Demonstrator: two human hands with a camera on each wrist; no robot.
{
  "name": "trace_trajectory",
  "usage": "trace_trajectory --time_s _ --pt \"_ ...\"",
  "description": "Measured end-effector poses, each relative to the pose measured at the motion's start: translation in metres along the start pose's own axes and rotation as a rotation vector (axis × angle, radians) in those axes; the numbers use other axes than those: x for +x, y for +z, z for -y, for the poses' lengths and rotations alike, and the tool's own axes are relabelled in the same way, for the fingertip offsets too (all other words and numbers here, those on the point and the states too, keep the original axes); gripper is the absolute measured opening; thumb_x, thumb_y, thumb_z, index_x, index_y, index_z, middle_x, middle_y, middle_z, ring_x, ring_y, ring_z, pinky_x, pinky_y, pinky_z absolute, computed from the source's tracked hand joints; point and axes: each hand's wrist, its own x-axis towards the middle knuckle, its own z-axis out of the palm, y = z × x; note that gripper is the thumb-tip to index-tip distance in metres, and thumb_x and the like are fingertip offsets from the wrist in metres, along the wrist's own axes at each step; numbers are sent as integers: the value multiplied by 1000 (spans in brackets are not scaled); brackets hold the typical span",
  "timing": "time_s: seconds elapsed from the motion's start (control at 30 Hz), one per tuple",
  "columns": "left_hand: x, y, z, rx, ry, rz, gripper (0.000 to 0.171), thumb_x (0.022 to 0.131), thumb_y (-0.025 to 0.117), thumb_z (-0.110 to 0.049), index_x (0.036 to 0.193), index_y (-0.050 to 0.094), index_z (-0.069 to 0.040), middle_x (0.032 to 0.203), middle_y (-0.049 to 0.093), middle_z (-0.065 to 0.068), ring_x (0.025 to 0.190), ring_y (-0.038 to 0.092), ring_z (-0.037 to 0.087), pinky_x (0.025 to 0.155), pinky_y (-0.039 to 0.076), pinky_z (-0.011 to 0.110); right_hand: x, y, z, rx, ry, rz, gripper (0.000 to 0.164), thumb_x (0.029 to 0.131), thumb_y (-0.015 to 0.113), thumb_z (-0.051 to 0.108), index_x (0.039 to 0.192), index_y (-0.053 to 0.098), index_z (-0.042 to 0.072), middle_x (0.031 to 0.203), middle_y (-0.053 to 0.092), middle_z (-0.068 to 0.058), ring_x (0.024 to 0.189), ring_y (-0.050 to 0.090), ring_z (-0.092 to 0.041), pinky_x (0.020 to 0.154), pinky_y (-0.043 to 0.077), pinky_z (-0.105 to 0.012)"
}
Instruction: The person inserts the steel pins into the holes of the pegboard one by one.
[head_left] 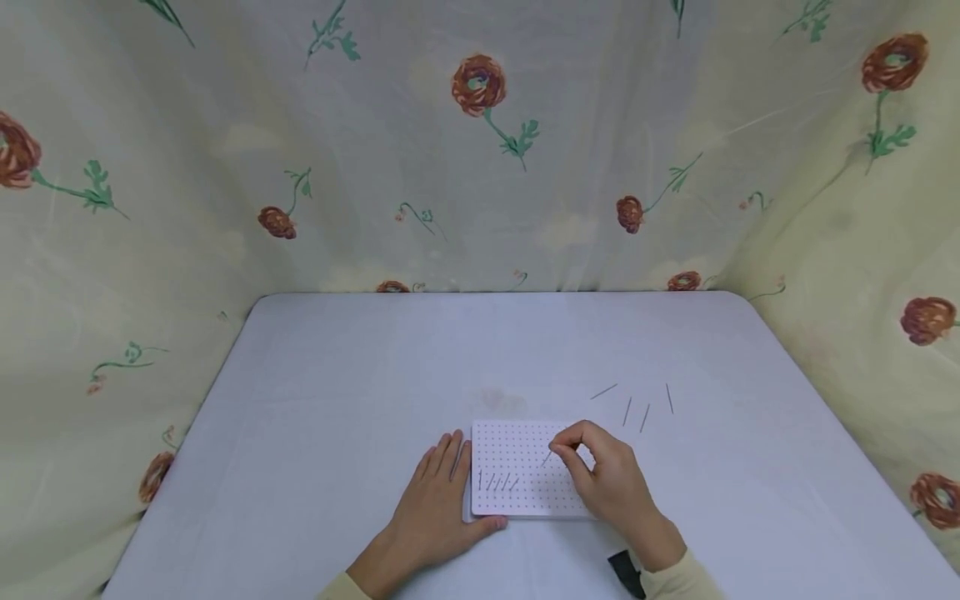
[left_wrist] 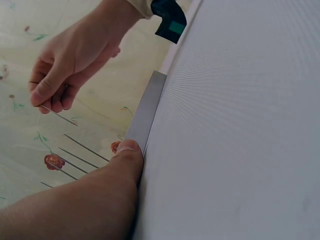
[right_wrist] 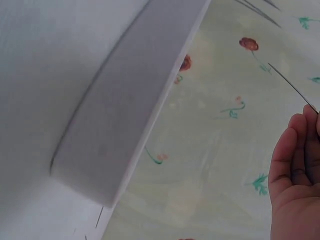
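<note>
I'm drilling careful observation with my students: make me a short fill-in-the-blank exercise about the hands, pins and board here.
1. The right hand pinches a pin between finger and ____.
2. The left hand lies at the white board's ____ side, seen from the person's position.
3. On the table, ____ loose pins lie beyond the board's right half.

Missing words: thumb; left; four

Cream sleeves point(head_left: 684, 581); dark wrist strap point(head_left: 627, 573) with green patch point(left_wrist: 176, 27)

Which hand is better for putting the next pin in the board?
Probably the right hand: it pinches a pin above the holey board, while the left hand touches the board's edge.
</note>
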Motion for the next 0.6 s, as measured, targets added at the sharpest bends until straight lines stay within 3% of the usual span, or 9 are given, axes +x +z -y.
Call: trace_trajectory --time_s 0.17,0.4,0.6 --pt "-1 -2 0 -8 16 -16 116 83 55 -83 158 30 2 168 25 20 157 24 37 125 27 51 0 6 5 27 -37 32 31 76 80 -11 93 64 9 85 70 4 76 65 -6 70 54 -17" --pt "-1 -2 1 -20 25 -19 116 83 55 -83 158 30 3 168 25 22 157 23 38 125 28 52 -1 11 9 55 -54 73 19 86 77 0 95 64 10 87 70 5 78 64 -5 69 54 -20" --pt "-1 -1 1 -22 18 -14 116 83 56 -83 158 30 2 168 24 21 157 22 37 125 27 52 -2 12 11 41 -60 71 29 78 80 -7 94 64 10 87 67 7 78 63 -4 68 54 -22"
